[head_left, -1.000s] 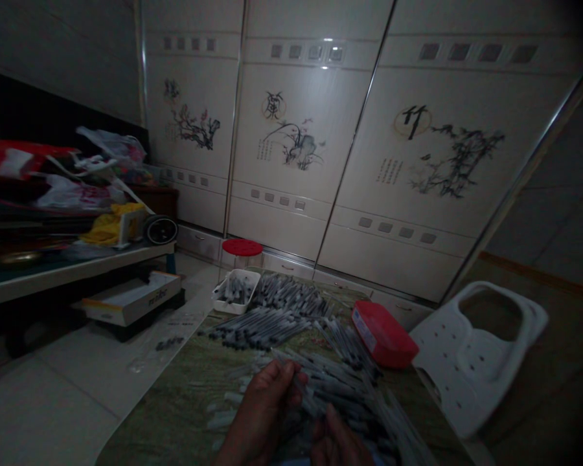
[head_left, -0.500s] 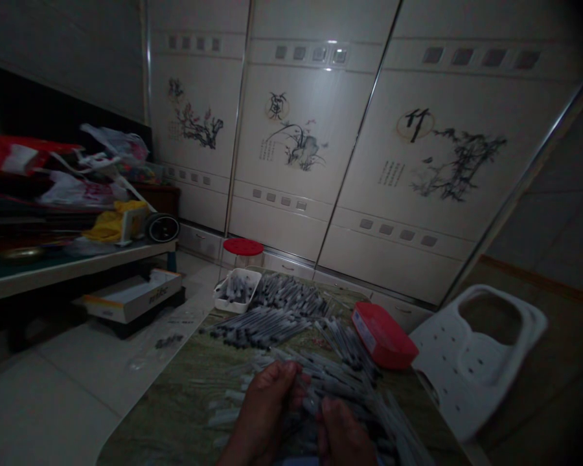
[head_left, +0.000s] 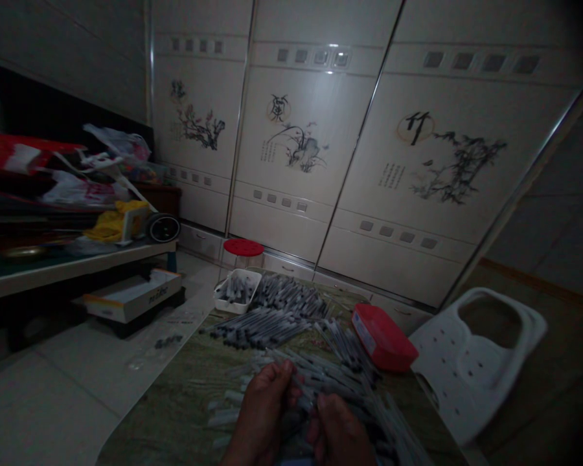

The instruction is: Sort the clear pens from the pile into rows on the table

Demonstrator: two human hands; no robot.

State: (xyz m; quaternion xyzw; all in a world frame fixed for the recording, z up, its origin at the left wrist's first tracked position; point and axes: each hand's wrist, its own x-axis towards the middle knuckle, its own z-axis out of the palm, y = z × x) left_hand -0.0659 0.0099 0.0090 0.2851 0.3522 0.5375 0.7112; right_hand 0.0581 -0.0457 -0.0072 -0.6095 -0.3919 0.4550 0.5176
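My left hand (head_left: 267,404) is closed at the lower middle of the view, its thumb and fingers pinched on a thin, pale pen part. Just right of it, my right hand (head_left: 337,424) is closed too, near the other end of that part; what its fingertips hold is too small to name. Both hands are over loose clear pen pieces (head_left: 335,375). Beyond them lie bundles of dark-tipped pens (head_left: 257,325) on the green table (head_left: 165,401). A white basket (head_left: 249,299) of small pieces stands at the table's far left, and a red box (head_left: 383,336) at the right.
A white plastic chair (head_left: 476,369) stands right of the table, and a red stool (head_left: 243,247) behind it. At left, a bench (head_left: 78,261) bears bags and a wheeled item, with an open carton (head_left: 133,298) below. Sliding cabinet doors (head_left: 291,226) close off the back.
My right hand's fingertips have shifted slightly up and left, nearer to my left hand. My left hand still pinches the pale part. The camera view has shifted a little.
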